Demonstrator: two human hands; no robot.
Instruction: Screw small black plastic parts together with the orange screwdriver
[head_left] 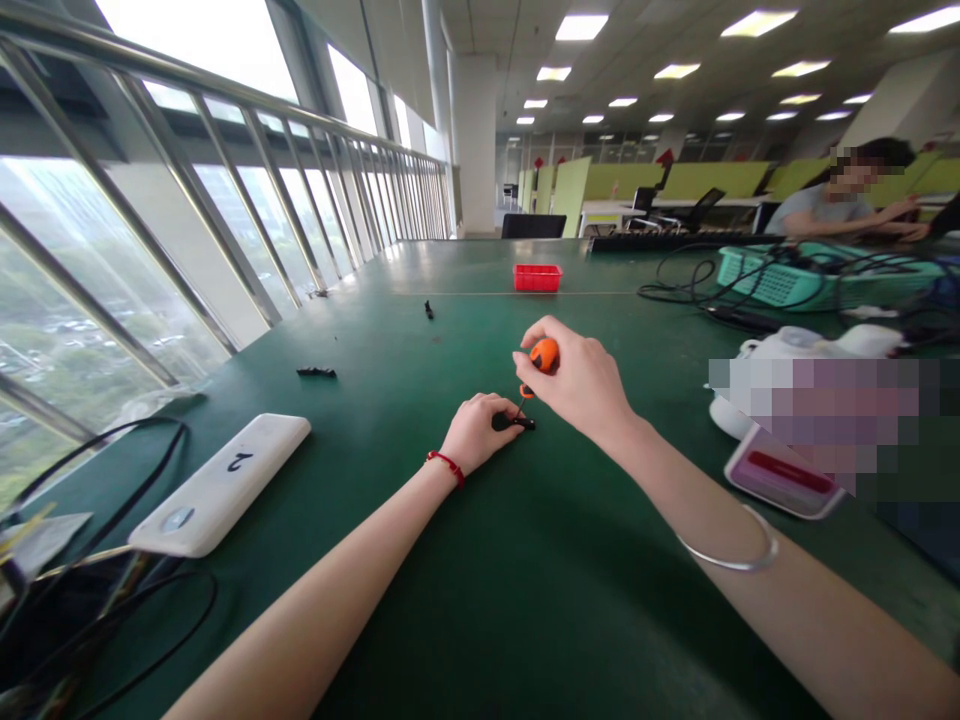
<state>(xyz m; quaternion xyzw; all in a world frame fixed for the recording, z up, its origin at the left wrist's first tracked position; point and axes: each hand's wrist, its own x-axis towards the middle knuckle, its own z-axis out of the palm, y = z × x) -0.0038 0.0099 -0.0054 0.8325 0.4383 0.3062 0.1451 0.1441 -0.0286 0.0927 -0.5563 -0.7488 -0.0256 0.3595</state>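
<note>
My right hand (581, 375) is closed round the orange and black handle of a screwdriver (545, 354), which points down and to the left. Its thin shaft reaches a small black part (527, 424) lying on the green table (420, 560). My left hand (478, 430), with a red cord at the wrist, pinches that black part from the left and holds it against the tabletop. What kind of part it is I cannot make out, and my left fingers cover some of it. Whether the tip sits in a screw is too small to tell.
Two more small black pieces (316, 372) (429, 310) lie to the left and farther back. A red bin (537, 278) stands at the far middle. On the left are a white power bank (225, 485) and cables; on the right, a teal basket (780, 278), a phone-like item (784, 475) and a seated person (832, 205).
</note>
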